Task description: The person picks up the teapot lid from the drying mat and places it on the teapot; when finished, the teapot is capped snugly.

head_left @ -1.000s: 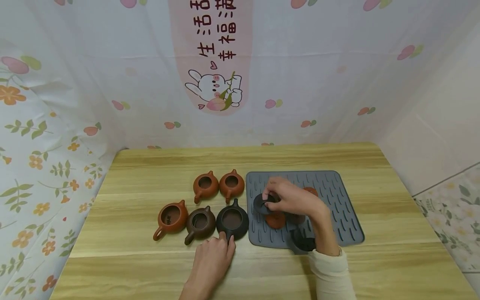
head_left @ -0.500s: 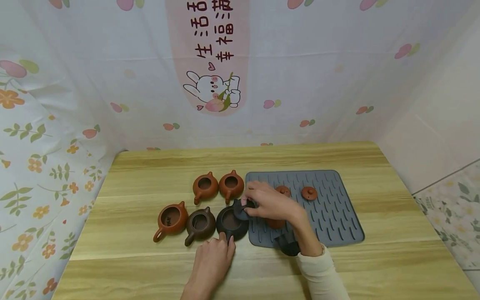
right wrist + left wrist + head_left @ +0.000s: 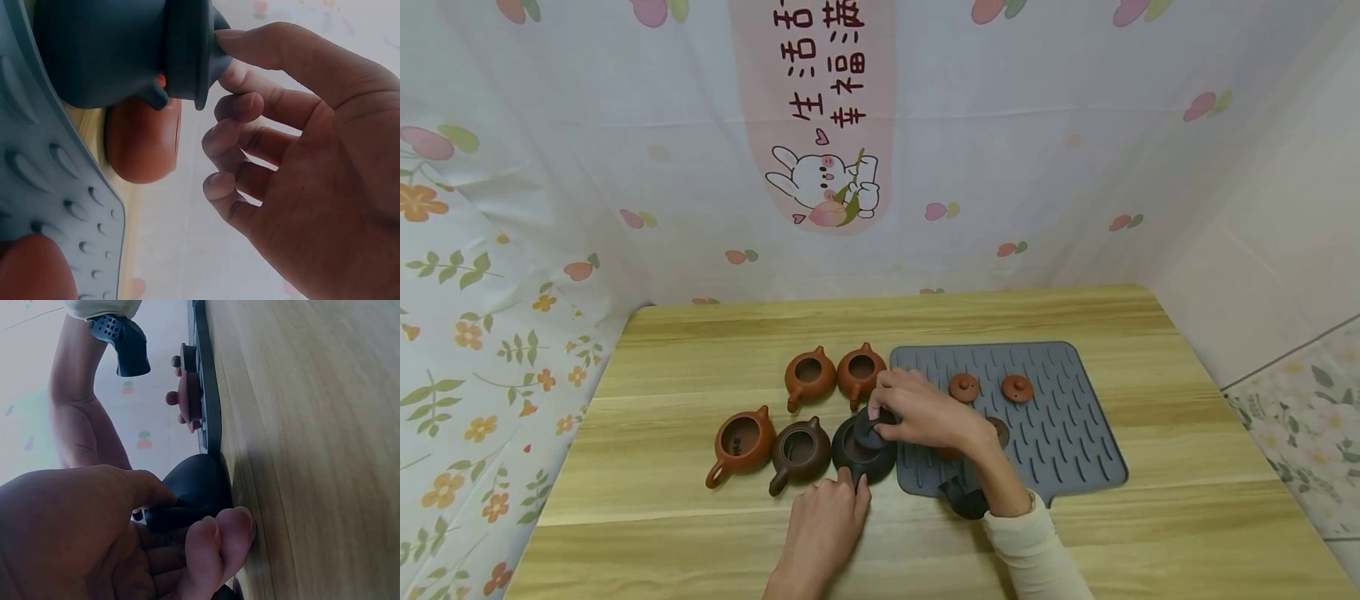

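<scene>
Soft light lends the near tabletop (image 3: 647, 542) a pale sheen. The left wrist view shows the left hand (image 3: 81, 528) shadowed against a washed-out backdrop (image 3: 25, 387).

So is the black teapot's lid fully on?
Not fully. The right hand pinches the lid over the black teapot, but in the head view you can see partly inside it.

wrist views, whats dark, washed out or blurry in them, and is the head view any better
Left wrist: the left hand and black teapot are dim against a pale, washed-out curtain, with a soft shadow on the tabletop; right wrist: the black lid and right hand are dim too, the curtain prints behind blurred; head: lighting is more even, the prints crisper.
</scene>
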### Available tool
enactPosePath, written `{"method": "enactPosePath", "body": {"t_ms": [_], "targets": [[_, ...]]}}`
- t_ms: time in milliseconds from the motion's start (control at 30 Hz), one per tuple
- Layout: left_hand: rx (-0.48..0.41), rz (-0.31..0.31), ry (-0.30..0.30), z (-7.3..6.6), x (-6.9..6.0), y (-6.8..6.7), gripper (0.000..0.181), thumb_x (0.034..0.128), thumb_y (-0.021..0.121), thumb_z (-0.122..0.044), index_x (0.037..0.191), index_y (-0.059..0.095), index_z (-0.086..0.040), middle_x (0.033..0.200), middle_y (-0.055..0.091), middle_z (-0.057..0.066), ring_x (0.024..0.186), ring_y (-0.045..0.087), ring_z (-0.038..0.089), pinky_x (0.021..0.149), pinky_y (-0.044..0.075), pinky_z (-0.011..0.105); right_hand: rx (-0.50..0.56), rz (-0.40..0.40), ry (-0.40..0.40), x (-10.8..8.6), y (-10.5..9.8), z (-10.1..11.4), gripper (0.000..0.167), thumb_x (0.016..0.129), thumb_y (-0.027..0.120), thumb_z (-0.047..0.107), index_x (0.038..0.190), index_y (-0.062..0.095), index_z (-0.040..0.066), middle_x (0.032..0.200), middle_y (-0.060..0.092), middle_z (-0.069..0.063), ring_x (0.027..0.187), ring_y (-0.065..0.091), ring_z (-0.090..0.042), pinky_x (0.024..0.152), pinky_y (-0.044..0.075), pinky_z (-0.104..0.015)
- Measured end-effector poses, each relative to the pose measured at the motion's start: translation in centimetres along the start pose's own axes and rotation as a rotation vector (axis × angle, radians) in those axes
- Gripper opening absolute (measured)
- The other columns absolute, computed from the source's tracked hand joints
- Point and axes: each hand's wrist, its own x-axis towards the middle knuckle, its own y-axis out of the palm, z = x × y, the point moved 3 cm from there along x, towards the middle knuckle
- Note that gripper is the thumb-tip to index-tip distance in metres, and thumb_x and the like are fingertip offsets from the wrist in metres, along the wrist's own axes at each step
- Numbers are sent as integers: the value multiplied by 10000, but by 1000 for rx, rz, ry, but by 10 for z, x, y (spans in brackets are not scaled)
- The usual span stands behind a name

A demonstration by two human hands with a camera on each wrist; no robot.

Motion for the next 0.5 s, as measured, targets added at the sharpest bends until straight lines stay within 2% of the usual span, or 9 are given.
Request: {"method": "enactPosePath", "body": {"t_ms": [367, 500], "targets": [[0, -35, 10, 1, -1, 2, 374, 1045, 693, -340, 806, 646, -57, 596, 612, 104, 478, 581, 299, 449, 428, 414, 12, 24, -13, 3, 5, 4, 82, 1010, 796, 155, 974, 725, 133, 922, 495, 35, 889, 413, -142, 882, 366, -377], [-5, -29, 10, 1, -1, 1, 371, 1048, 689, -339, 813, 650, -53, 602, 617, 106, 484, 591, 304, 449, 431, 416, 1, 34, -3, 4, 6, 6, 85, 1009, 795, 160, 965, 724, 144, 927, 507, 30, 895, 429, -146, 886, 384, -388]]}}
